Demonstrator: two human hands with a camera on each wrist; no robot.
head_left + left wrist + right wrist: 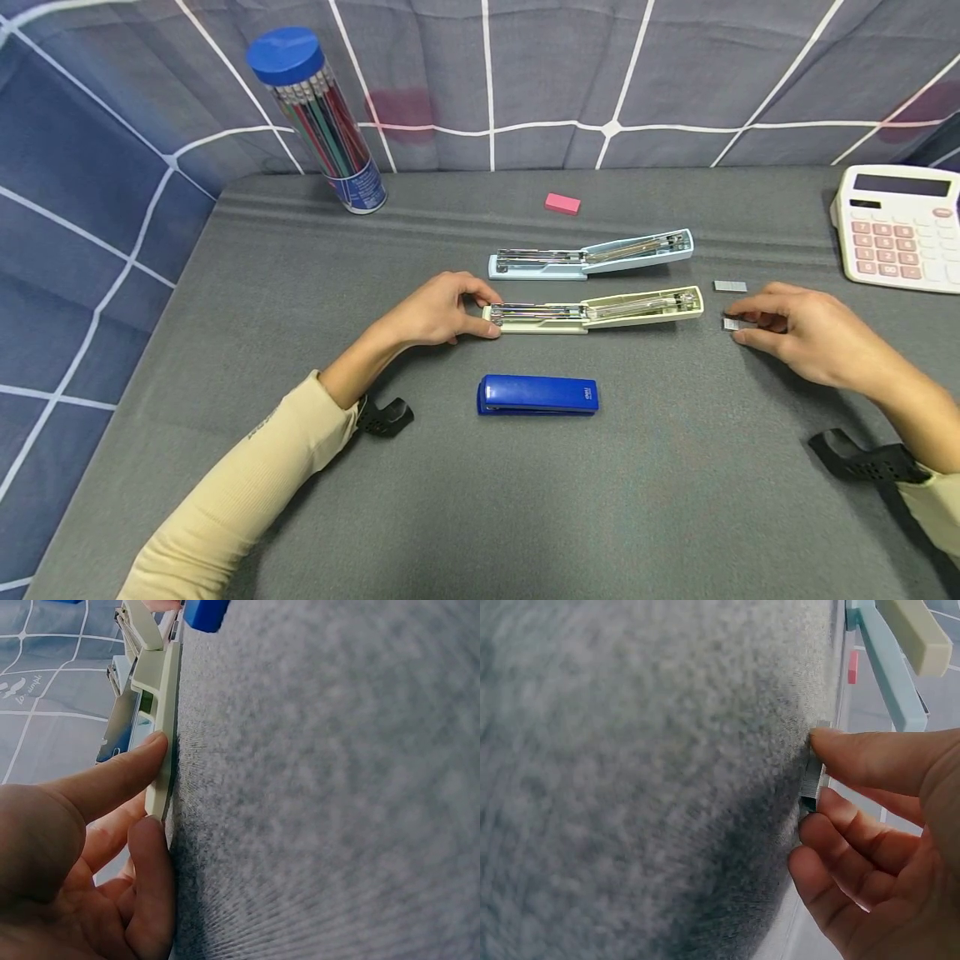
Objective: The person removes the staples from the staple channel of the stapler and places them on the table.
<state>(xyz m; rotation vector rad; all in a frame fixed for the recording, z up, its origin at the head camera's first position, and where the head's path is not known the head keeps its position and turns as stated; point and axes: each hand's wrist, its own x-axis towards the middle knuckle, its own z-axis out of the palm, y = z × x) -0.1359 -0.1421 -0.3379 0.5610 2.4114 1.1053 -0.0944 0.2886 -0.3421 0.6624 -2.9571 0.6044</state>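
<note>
A pale green stapler point(551, 327) lies opened out flat on the table, its top arm folded back to the right. My left hand point(437, 311) holds its left end between thumb and fingers; the left wrist view shows the thumb point(142, 754) on its edge. At the right, my right hand point(813, 333) pinches a small strip of staples point(811, 780) close against the table surface. Another strip of staples point(730, 286) lies just behind that hand. Behind the green stapler is a light blue stapler point(543, 271), also opened out.
A closed dark blue stapler point(536, 395) lies in front of the green one. Farther back are a pink eraser point(562, 204) and, at left, a tall tube of pencils point(322, 125) with a blue lid. A white calculator point(900, 229) sits at the right edge. Checked cloth hangs behind.
</note>
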